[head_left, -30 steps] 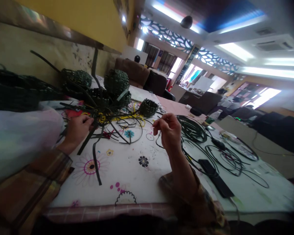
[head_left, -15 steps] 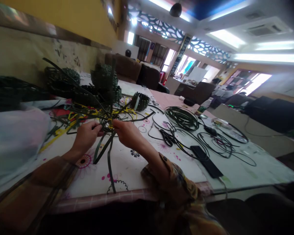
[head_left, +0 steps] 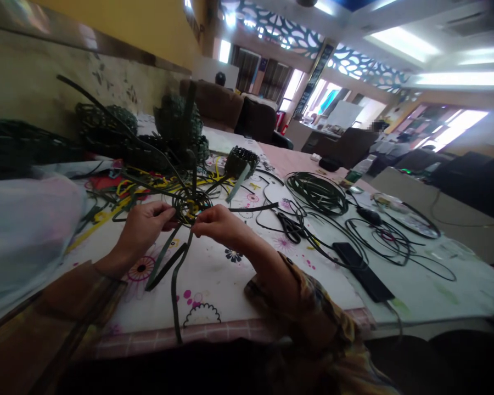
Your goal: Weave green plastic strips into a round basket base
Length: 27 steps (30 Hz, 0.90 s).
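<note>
Between my hands is a round, partly woven base (head_left: 183, 202) of thin dark green strips, with a bit of yellow at its centre. Long flat strips stick out from it on all sides, and one strip (head_left: 175, 291) hangs down toward the table's front edge. My left hand (head_left: 146, 222) is closed, thumb and fingers pinching the base's left rim. At the lower right rim my right hand (head_left: 216, 225) is closed in a pinch; its fingertips hide exactly which strand they grip.
Black scissors (head_left: 290, 227), a coil of green strip (head_left: 316, 193) and a black oblong device (head_left: 360, 271) lie to the right. Finished-looking woven baskets (head_left: 179, 123) stand behind, with a small basket (head_left: 241, 160) nearer. A plastic bag (head_left: 31, 236) bulges at left.
My right hand has moved from the middle of the woven base down to its lower right rim. The long strips have shifted, one now pointing right. My left hand keeps its pinch.
</note>
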Tool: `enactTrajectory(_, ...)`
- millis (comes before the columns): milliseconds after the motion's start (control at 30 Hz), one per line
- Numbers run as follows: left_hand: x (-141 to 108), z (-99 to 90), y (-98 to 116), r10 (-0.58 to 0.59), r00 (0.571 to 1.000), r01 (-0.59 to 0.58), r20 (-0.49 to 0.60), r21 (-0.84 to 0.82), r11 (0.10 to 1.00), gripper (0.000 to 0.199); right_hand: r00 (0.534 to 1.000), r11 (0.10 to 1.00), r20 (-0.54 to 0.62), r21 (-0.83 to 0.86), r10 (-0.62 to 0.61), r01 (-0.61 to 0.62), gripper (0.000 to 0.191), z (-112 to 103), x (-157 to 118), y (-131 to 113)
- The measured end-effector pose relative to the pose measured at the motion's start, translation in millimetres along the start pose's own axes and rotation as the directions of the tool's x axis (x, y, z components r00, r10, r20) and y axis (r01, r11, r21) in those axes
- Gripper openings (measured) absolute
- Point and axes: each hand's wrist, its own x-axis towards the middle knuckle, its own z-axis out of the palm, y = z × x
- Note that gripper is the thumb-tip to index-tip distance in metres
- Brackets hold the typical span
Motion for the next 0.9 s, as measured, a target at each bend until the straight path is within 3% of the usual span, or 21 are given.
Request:
enactTrajectory(67, -1, 0.1, 1, 0.001, 1.000, -0.001, -0.002, 0.001, 1.000, 0.031, 0.995, 0.978, 0.099, 0.207, 0.012, -0.032, 0.022, -3, 0, 6)
enactTrajectory(167, -2, 0.3, 3, 0.011, 1.000, -0.011, -0.015, 0.012, 1.000, 0.030, 0.961, 0.893, 0.255, 0.449, -0.104, -0.022, 0.027, -2, 2, 15)
enactTrajectory(267, -3, 0.1, 5, 0.025, 1.000, -0.025, -0.001, 0.021, 0.999, 0.031, 0.926, 0.806, 0.280, 0.591, -0.253, 0.042, 0.030, 1, 6, 23)
enactTrajectory(400, -4, -0.8, 4, 0.036, 0.999, -0.036, 0.010, 0.014, 0.999, 0.037, 0.915, 0.727, 0.236, 0.682, -0.326, 0.082, 0.031, 9, 13, 30)
enactTrajectory(633, 1, -0.7, -3, 0.038, 0.999, -0.037, -0.021, 0.037, 0.999, 0.033, 0.948, 0.636, 0.274, 0.763, -0.159, -0.114, 0.035, 22, 24, 36)
enactTrajectory(900, 3, -2.6, -6, 0.040, 0.999, -0.038, -0.027, 0.042, 0.998, 0.027, 0.936, 0.597, 0.308, 0.788, -0.170, -0.150, 0.034, 31, 20, 34)
